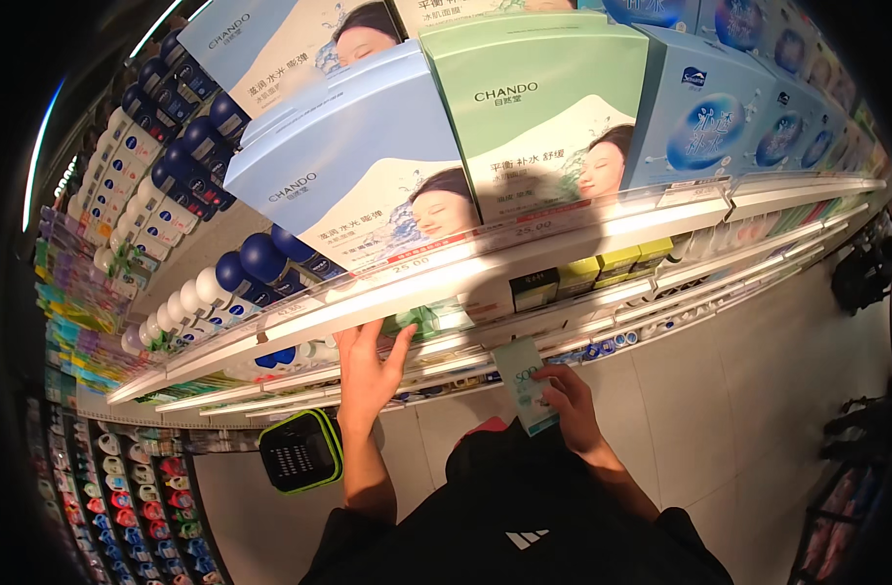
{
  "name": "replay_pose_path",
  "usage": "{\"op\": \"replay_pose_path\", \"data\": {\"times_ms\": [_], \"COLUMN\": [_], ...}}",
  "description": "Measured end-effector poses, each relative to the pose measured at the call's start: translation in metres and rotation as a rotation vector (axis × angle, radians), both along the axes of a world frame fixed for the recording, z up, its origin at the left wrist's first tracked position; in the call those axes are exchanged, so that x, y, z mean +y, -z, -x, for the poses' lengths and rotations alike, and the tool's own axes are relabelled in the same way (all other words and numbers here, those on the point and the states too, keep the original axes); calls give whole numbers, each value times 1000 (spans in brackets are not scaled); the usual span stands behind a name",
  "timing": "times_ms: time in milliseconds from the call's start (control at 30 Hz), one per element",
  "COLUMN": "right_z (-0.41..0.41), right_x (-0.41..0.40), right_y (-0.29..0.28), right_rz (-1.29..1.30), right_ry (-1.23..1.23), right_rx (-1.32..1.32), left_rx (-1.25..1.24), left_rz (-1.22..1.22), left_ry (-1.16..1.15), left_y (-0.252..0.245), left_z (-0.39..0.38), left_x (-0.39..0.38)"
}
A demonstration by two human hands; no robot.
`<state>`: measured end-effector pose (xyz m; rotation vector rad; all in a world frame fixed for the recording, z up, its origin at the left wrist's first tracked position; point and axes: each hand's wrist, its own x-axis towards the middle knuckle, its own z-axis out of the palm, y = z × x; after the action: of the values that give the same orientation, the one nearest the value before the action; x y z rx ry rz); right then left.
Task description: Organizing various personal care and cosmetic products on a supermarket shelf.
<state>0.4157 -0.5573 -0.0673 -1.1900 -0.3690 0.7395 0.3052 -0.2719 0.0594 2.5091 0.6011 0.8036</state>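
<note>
My right hand (571, 404) holds a slim pale green carton (520, 373) with printing on its front, tilted in front of my chest. My left hand (372, 369) reaches up to the lower shelf, thumb and fingers spread. Its fingertips pass under the upper shelf's front edge (416, 281), which partly hides them. Right by the thumb is a green box (427, 322) on the lower shelf. Whether the fingers grip it cannot be made out.
Blue CHANDO mask boxes (358, 161) and green ones (533, 110) stand on the upper shelf. Nivea roll-on bottles (263, 256) line its left. Yellow-green boxes (618, 263) sit below. A black basket with a lime rim (336, 439) is on the floor, left of my left forearm.
</note>
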Motion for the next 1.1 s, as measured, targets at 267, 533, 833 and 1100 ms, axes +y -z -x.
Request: {"op": "replay_pose_path", "data": {"times_ms": [267, 533, 833, 1100], "right_z": [3, 7, -27, -48], "right_x": [-3, 1, 40, 87], "right_y": [-9, -36, -95, -89], "right_rz": [-182, -209, 69, 316], "right_ry": [-44, -146, -42, 72], "right_rx": [-54, -351, -817, -1252], "left_rx": [60, 271, 68, 111], "left_rz": [277, 524, 100, -76], "left_ry": [417, 498, 337, 292], "left_y": [-12, -28, -49, -35], "left_z": [-22, -8, 7, -8], "left_x": [-65, -62, -27, -24]}}
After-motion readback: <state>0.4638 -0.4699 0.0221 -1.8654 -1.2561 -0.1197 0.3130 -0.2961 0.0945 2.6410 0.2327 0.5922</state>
